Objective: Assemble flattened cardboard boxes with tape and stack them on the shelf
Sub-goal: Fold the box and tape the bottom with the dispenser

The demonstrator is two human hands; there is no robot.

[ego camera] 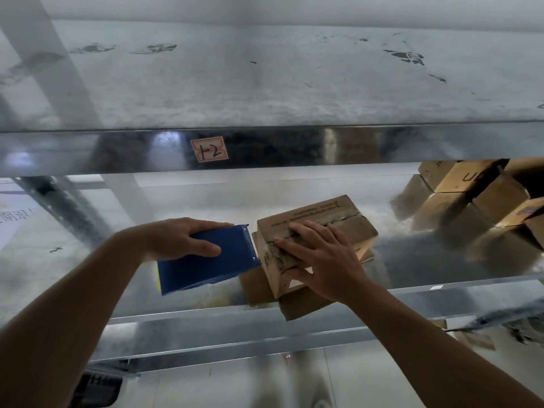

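Now: L hand (180, 239) grips blue tape cutter (210, 262); R hand (322, 262) splayed on creased cardboard box (319, 223), metal shelf (206, 323).

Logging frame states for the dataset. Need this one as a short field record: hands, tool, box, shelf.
left hand: grips the blue tape dispenser, toothed edge toward the box
right hand: fingers spread, pressing flat on the box top
box: small, cardboard, top flaps closed, on the metal shelf
under box: more brown cardboard, partly hidden
tape on seam: cannot tell
other boxes: stacked at the shelf's far right
tag: handwritten "1-2" on the upper beam
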